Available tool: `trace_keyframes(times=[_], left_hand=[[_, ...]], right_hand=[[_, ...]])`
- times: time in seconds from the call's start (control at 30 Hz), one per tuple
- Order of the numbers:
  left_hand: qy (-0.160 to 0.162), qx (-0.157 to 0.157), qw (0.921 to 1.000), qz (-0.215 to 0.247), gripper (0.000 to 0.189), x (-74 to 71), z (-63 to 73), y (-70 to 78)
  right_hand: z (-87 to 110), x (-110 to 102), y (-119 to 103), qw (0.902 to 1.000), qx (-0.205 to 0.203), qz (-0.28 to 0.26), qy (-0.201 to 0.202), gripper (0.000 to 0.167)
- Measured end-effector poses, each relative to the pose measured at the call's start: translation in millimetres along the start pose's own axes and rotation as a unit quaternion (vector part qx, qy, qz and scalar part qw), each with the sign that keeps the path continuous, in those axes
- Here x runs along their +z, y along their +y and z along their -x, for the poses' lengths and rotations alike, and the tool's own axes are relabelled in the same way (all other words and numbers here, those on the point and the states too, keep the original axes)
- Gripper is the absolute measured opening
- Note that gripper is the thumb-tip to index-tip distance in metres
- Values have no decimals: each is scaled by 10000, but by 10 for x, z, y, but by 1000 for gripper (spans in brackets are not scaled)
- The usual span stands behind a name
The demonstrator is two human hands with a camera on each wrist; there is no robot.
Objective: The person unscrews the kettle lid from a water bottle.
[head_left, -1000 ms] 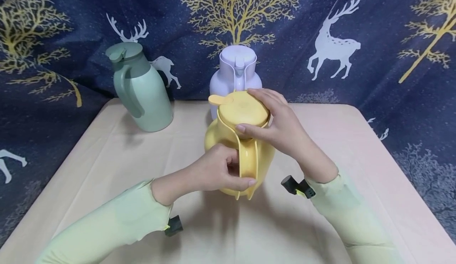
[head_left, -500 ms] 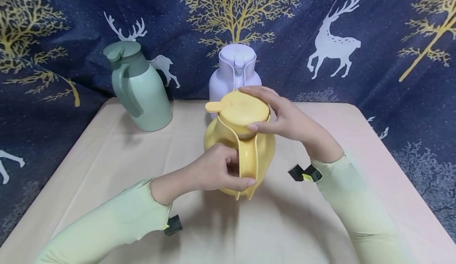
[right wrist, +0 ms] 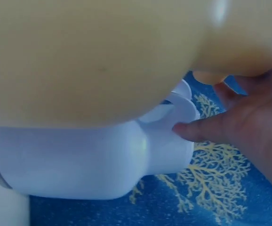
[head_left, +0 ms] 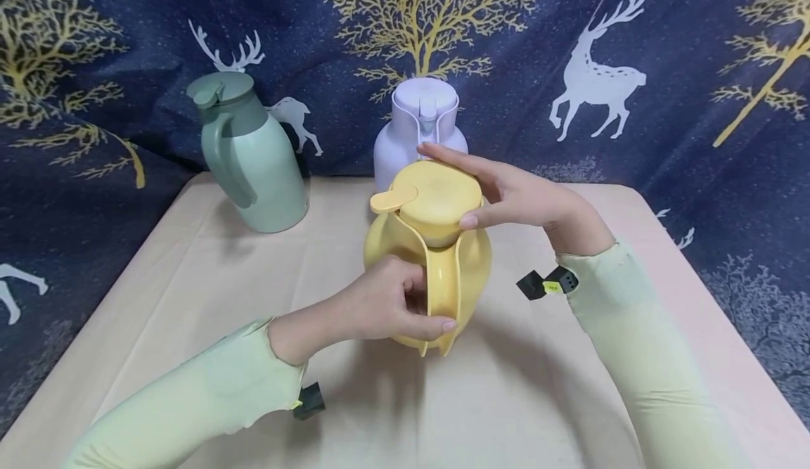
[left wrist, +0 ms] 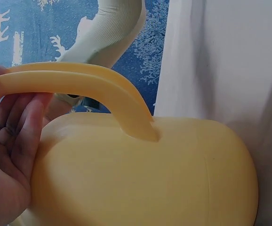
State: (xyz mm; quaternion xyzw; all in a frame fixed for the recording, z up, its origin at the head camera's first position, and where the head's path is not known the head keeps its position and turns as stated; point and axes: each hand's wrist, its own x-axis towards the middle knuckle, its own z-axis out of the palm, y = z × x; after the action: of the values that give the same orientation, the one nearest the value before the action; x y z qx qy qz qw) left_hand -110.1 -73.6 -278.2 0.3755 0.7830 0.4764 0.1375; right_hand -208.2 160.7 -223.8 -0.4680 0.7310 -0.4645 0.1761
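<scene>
A yellow thermos jug (head_left: 474, 272) is near the middle of the table, its handle (head_left: 443, 286) facing me. My left hand (head_left: 380, 304) grips that handle, thumb across its near face; in the left wrist view the fingers (left wrist: 28, 120) pass beneath it. My right hand (head_left: 512, 188) holds the jug's round lid (head_left: 439, 198) from the right, thumb on the near edge, a finger reaching over the far side. The lid's small tab (head_left: 389, 200) points left. In the right wrist view the jug body hides much of the lid.
Behind the yellow jug stands a lilac thermos jug (head_left: 420, 128), partly hidden. A green thermos jug (head_left: 256, 159) stands back left on the pale table cover (head_left: 304, 258). A dark blue cloth (head_left: 506, 54) with deer and trees hangs behind.
The lid has turned counterclockwise, its tab swinging towards me. My right hand has shifted right around the lid, with its wrist moving away from me. The left hand keeps its grip.
</scene>
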Motion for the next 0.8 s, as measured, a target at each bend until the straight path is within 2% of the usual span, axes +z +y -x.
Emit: trace_keyframes(times=[0.07,0.17,0.23,0.33,0.4,0.53,0.67,0.7,0.8], left_hand=[[21,51,10000,-8,13,3,-6,-12],[32,94,10000,1,13,15,-16,-19],[19,124,9999,-22,13,24,-19,-15],[18,52,10000,16,13,35,-26,2],[30,17,10000,18,13,33,-23,10],[65,-18,10000,-31,13,21,-14,17],[47,-5,10000,-72,14,14,-6,12],[39,-3,10000,-79,14,13,-3,14],[7,2,10000,-74,15,1,1,17]], right_hand=[[25,48,-22,9996,64,-162,224,84],[102,207,-108,9930,419,380,1038,79],[158,346,-179,9784,740,996,1653,75],[204,537,-270,9486,1080,1780,2383,77],[198,623,-310,9351,1156,1973,2708,79],[159,695,-365,9174,1269,2171,3085,78],[133,674,-361,9116,1205,2301,3187,71],[135,659,-351,9135,1171,2288,3155,70],[143,578,-317,9272,998,2171,2884,68]])
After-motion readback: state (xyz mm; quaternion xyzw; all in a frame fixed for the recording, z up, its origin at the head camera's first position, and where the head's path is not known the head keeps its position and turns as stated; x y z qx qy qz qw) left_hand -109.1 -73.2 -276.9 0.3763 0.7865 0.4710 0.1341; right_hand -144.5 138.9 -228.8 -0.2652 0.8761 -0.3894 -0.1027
